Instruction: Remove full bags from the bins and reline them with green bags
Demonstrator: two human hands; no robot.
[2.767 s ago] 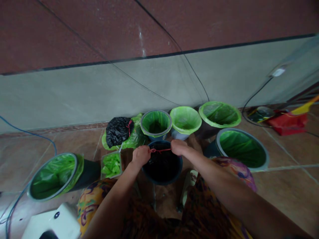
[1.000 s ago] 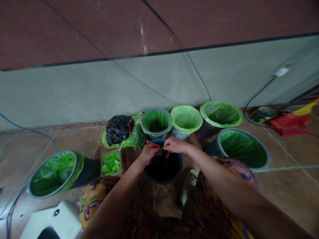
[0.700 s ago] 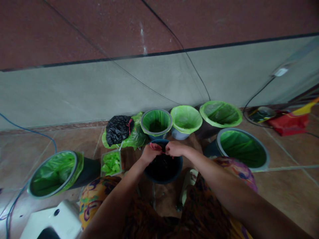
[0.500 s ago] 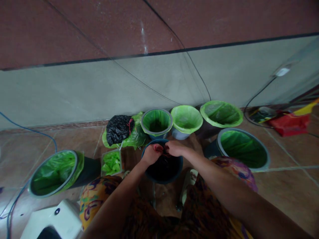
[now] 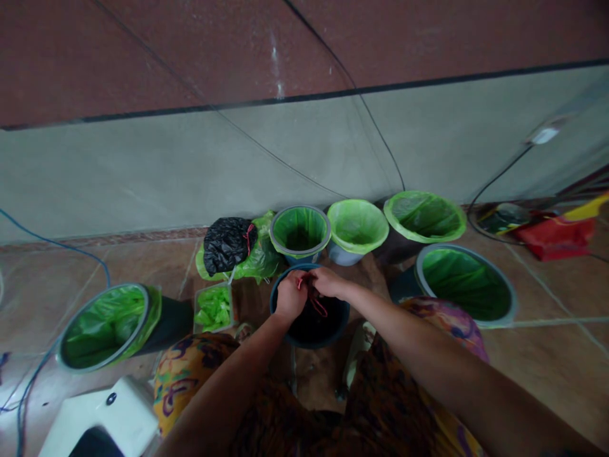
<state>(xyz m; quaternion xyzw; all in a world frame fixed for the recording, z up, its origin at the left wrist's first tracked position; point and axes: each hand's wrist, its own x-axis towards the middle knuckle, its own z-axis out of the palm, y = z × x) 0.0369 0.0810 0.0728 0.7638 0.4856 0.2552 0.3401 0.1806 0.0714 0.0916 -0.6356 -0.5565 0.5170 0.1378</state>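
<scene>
A dark blue bin [image 5: 344, 320] stands on the floor between my feet, its inside dark, with what looks like black plastic in it. Over its far half, my left hand [image 5: 291, 294] is closed on a red drawstring [image 5: 320, 308]. Close beside it, my right hand [image 5: 329, 282] pinches the same red string, its fingertips nearly meeting the left ones. A loose end of the string dangles down into the bin. Just left of the bin sits a clear tray [image 5: 232, 303] of crumpled green plastic pieces [image 5: 213, 308].
By the wall are a tied black bag [image 5: 227, 244] on green bags and bins lined with green plastic [image 5: 301, 251] [image 5: 352, 254]. More lined bins stand left [image 5: 164, 324] and right [image 5: 511, 311]. A red dustpan [image 5: 561, 238] lies far right; a white stool-like object [image 5: 128, 412] is lower left.
A loop of the red string now hangs lower and plainer below my hands. My hands have shifted slightly and stay close together over the bin.
</scene>
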